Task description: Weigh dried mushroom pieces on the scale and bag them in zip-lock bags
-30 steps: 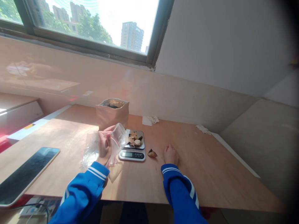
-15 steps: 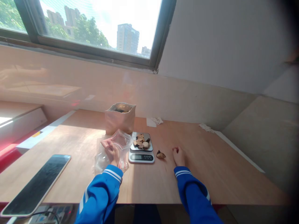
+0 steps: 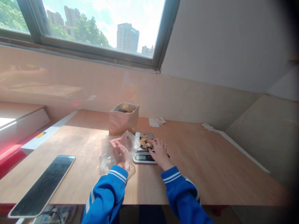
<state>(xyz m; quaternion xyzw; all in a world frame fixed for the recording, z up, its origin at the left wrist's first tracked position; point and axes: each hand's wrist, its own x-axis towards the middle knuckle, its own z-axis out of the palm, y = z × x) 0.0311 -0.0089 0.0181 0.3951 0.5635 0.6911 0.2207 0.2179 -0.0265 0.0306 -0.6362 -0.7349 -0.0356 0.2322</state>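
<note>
Reaching over a digital kitchen scale (image 3: 144,158), I am curling my right hand's grip (image 3: 158,152) narrow onto dried slices (image 3: 143,140) on its steel pan (image 3: 137,134), though I cannot tell if it holds one, while my left hand (image 3: 119,152) is gripping a clear zip bag (image 3: 130,144) just beside it, working low to avoid scattering pieces across the table (image 3: 210,161).

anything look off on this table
A crumpled white paper scrap lies behind the digital kitchen scale, and another sits farther right along the back edge of the wooden table. Both look like stray litter.
</note>
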